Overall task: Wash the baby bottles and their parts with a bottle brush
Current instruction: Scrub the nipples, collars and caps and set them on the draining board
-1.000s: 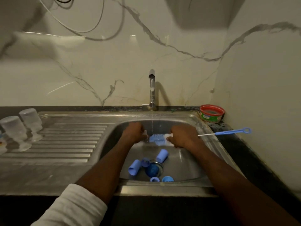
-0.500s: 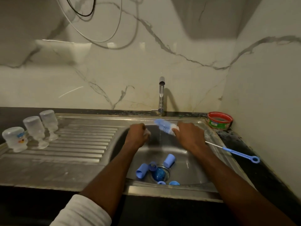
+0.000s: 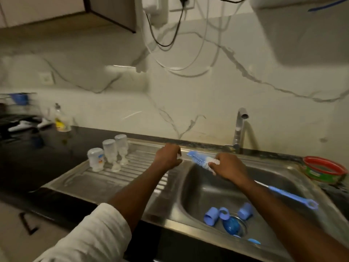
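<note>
My right hand (image 3: 229, 168) grips the blue and white bottle brush (image 3: 198, 159) near its bristle head; the long blue handle trails back past my forearm to the right. My left hand (image 3: 168, 156) is curled round a small pale part, mostly hidden in the fist, just left of the brush tip and over the drainboard's edge. Three clear baby bottles (image 3: 108, 153) stand upside down on the drainboard. Several blue caps and rings (image 3: 226, 216) lie at the bottom of the sink basin (image 3: 198, 190) near the drain.
The tap (image 3: 238, 129) stands behind the basin; no water stream shows. A red-rimmed green tub (image 3: 323, 170) sits on the dark counter at right. A soap bottle (image 3: 61, 119) and a dish rack (image 3: 13, 118) are at the far left. Cables hang on the marble wall.
Both hands have moved left, from under the tap toward the drainboard, the brush tip now pointing left. The view has swung up and left. The water stream is gone.
</note>
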The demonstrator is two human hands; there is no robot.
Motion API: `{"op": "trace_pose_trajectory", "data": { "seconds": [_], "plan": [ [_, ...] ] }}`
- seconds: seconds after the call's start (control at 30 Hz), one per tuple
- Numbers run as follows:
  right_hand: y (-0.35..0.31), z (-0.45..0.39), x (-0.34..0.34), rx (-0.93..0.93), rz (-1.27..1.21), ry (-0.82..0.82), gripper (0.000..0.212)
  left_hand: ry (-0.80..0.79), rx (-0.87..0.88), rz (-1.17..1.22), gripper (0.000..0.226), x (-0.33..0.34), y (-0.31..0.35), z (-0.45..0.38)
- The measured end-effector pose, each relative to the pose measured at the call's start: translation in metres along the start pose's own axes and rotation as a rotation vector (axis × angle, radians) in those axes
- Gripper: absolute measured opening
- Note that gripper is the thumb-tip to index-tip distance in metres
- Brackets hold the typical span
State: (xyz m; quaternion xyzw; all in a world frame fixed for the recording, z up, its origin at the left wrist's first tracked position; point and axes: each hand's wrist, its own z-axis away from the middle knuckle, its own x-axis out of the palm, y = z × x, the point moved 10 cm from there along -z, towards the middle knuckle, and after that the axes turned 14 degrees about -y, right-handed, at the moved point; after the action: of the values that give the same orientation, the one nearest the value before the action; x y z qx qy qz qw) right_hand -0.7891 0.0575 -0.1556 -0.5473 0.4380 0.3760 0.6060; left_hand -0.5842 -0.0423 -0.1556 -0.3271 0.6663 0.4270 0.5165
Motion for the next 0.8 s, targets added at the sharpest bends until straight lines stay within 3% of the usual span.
{"op": "trace_pose_trajectory", "data": {
  "seconds": [0.17,0.37,0.43,0.6,0.8],
  "plan": [
    [-0.108,-0.039,0.007,-0.117,0.052,0.008,0.041,0.007,-0.193,-0.185,0.033,-0.058,-0.106,0.010],
    [-0.186,-0.069,0.042,-0.211,0.067,-0.037,0.046,-0.017,-0.347,-0.297,0.035,-0.066,-0.183,0.011],
    [-0.194,-0.075,0.050,-0.222,0.070,-0.051,0.051,-0.003,-0.367,-0.310,0.039,-0.064,-0.191,0.007],
    [-0.193,-0.089,0.054,-0.197,0.129,-0.006,0.031,-0.016,-0.373,-0.337,0.036,-0.049,-0.203,-0.009],
    [-0.175,-0.097,0.053,-0.154,0.134,-0.002,0.027,-0.054,-0.353,-0.354,0.031,-0.036,-0.204,-0.018]
  ]
}}
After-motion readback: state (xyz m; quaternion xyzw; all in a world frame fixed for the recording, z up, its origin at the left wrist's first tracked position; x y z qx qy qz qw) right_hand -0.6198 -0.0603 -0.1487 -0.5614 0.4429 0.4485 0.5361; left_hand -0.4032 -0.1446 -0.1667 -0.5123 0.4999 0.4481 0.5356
